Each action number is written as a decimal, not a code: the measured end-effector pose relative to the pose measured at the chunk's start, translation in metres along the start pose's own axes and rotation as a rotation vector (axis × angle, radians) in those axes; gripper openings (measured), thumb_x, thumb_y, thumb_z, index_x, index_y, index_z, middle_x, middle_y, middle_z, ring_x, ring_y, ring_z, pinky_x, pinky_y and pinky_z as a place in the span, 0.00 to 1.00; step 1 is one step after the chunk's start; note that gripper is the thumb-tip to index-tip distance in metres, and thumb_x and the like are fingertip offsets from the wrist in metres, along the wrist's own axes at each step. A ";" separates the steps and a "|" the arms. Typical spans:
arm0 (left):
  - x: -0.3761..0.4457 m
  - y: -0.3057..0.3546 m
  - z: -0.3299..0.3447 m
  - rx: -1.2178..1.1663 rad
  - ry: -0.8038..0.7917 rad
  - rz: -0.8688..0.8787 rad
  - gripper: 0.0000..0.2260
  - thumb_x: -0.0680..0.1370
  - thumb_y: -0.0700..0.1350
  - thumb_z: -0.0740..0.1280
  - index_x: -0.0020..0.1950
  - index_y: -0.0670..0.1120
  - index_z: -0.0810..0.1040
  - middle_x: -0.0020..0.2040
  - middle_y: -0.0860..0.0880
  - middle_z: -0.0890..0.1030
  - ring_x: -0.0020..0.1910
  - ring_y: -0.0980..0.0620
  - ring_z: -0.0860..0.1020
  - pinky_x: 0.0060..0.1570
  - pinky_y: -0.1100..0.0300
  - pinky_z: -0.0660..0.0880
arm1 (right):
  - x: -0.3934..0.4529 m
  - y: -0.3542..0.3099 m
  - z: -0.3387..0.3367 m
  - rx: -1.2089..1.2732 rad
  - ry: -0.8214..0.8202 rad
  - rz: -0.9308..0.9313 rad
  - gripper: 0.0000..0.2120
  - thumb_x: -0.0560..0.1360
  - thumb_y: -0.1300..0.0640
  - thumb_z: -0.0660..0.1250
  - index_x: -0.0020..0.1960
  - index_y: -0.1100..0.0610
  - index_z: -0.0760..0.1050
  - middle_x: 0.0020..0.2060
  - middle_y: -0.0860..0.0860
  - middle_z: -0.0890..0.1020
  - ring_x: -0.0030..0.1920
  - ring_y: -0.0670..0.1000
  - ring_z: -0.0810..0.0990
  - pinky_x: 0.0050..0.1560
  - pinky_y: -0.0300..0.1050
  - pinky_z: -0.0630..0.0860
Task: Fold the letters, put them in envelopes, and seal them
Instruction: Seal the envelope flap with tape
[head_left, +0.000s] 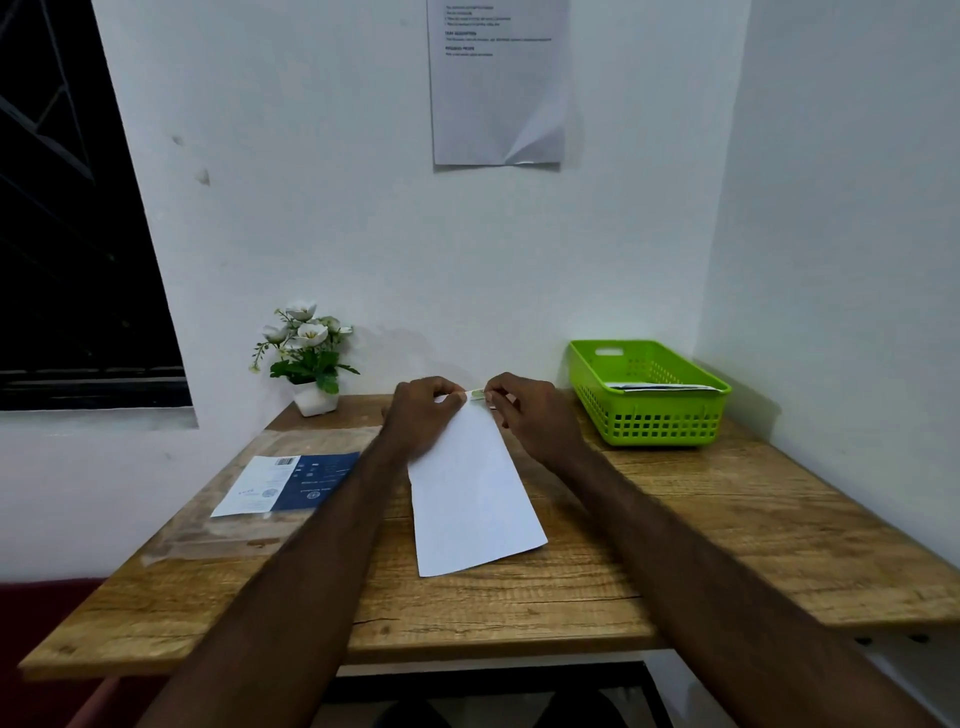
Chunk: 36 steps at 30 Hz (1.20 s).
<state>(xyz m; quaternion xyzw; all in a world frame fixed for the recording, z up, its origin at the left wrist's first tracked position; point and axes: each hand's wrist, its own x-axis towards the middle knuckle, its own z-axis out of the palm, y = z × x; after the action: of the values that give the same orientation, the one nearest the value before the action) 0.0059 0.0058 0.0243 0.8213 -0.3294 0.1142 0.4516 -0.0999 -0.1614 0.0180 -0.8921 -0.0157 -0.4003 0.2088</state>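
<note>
Both my forearms reach over the counter (519, 603) toward a long white envelope (470, 499) lying flat at its middle, near end tilted right. At the far end my left hand (421, 415) presses down on it with curled fingers pinching the edge, while my right hand (524, 415) pinches a small greenish strip (477, 396) at the flap. Left of the envelope lies a clear packet with a blue-and-white card (285, 483); beyond it, a potted white flower (306, 358). Right, well apart, a green basket (649, 410) holds papers.
</note>
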 end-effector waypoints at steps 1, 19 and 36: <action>-0.001 0.000 0.000 -0.008 0.007 0.010 0.07 0.78 0.55 0.69 0.48 0.55 0.86 0.49 0.56 0.86 0.52 0.55 0.82 0.57 0.52 0.78 | 0.000 0.001 0.000 -0.013 0.014 -0.017 0.06 0.81 0.50 0.63 0.51 0.48 0.78 0.41 0.45 0.84 0.38 0.48 0.82 0.43 0.52 0.78; 0.004 -0.004 0.001 -0.038 0.059 0.060 0.05 0.79 0.50 0.70 0.47 0.52 0.85 0.46 0.55 0.86 0.49 0.54 0.82 0.54 0.53 0.78 | -0.003 0.002 0.003 -0.149 0.113 -0.131 0.08 0.81 0.53 0.66 0.54 0.49 0.83 0.52 0.43 0.85 0.43 0.48 0.82 0.43 0.45 0.75; 0.001 0.000 -0.001 -0.016 0.106 0.077 0.06 0.78 0.53 0.70 0.47 0.54 0.85 0.45 0.59 0.84 0.47 0.57 0.81 0.53 0.54 0.78 | 0.000 0.008 0.009 -0.155 0.098 -0.152 0.09 0.81 0.49 0.62 0.52 0.47 0.81 0.51 0.43 0.82 0.45 0.48 0.82 0.41 0.52 0.78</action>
<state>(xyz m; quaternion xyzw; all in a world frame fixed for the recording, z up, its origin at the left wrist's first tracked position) 0.0072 0.0060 0.0254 0.7971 -0.3374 0.1721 0.4703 -0.0921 -0.1653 0.0096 -0.8812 -0.0423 -0.4581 0.1088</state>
